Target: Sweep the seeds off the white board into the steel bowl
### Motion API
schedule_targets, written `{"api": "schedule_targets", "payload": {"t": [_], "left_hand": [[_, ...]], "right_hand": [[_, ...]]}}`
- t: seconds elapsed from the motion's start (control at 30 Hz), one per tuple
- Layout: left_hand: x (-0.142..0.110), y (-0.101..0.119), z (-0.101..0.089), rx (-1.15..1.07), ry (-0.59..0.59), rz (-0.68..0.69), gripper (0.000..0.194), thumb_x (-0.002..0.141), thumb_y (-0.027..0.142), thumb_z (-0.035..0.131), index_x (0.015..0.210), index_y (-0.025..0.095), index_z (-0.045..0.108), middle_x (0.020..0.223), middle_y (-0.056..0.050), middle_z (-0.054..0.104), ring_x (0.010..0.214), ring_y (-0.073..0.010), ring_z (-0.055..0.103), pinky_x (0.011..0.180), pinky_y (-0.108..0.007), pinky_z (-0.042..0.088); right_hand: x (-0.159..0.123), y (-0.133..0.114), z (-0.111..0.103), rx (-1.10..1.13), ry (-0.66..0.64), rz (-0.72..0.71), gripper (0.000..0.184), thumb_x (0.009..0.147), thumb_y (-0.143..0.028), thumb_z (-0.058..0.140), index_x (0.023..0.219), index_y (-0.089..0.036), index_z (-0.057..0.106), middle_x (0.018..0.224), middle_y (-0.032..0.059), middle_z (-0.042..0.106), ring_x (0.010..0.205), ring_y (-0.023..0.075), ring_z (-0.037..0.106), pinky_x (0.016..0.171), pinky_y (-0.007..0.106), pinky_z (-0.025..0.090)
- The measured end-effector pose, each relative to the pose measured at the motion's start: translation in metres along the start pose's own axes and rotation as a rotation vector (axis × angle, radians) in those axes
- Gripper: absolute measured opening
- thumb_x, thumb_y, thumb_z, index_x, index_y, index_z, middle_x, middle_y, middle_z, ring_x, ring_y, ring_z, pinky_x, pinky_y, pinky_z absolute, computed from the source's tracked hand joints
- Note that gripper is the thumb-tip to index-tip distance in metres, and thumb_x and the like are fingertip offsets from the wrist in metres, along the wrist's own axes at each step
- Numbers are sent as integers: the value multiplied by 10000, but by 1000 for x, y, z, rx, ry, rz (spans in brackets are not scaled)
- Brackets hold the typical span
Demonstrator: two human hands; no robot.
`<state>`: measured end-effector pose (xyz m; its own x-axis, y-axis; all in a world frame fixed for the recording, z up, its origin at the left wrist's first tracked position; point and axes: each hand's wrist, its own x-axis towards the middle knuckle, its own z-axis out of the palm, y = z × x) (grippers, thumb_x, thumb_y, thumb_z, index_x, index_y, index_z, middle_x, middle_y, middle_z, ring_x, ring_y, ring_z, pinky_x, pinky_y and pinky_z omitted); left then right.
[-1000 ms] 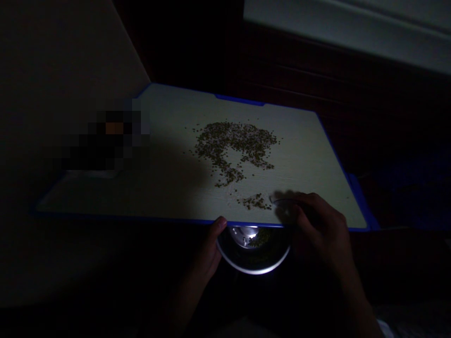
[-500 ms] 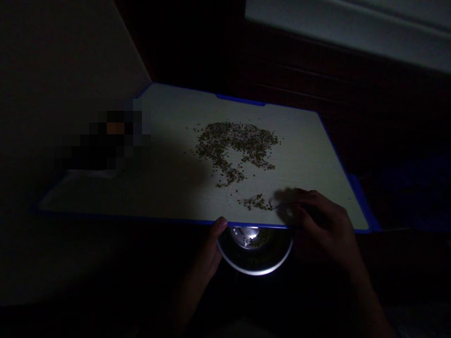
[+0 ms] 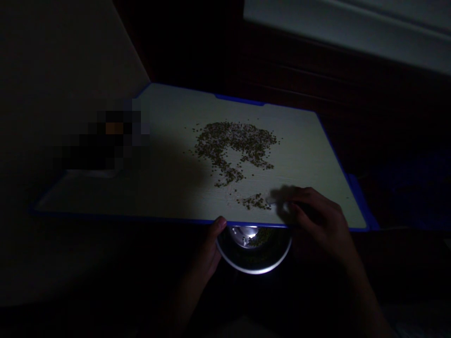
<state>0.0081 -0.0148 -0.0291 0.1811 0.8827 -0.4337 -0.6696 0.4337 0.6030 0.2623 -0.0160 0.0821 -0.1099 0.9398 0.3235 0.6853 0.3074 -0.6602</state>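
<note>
Small dark green beans or grains lie spread in an arch on a pale, blue-edged tabletop. A smaller cluster sits near its front edge. Just right of that cluster, my right hand hovers with thumb and fingers pinched; what is between them, if anything, is hidden. Below the front edge is a shiny metal bowl with some of the green grains inside. My left hand grips the bowl's left side, its thumb up at the table edge. Part of the bowl is under the tabletop.
A blurred-out dark object stands on the left of the tabletop. Behind it rises a dim wall. A pale ledge crosses the upper right. The surroundings are very dark.
My right hand has shifted very slightly, staying beside the small cluster. A thin dark line from its fingertips to the grains no longer shows clearly. My left hand and the bowl hold still.
</note>
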Motion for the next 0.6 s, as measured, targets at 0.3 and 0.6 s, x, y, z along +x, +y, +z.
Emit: {"api": "schedule_targets", "payload": {"t": [0.3,0.6], "left_hand": [[-1,0,2,-6,26,-8,454,797,471,897,1131,172,825,1291,-136,827,1410,-421,632,1233,-535,457],[-2,1,2,-5,25,-22,519,797,484,899,1199,166,812,1294,-135,826,1420,-420,622,1240,-538,451]], "right_hand": [[-5,2,-1,4,2,16,130,971,-254,675,1040,-287,780,1075,50,828,1124,282,770,974,463,603],[-16,1,0,-27,24,-17,95,986,-269,685,1048,-280,757,1066,42,847,1118,280,800,1139,556,566]]}}
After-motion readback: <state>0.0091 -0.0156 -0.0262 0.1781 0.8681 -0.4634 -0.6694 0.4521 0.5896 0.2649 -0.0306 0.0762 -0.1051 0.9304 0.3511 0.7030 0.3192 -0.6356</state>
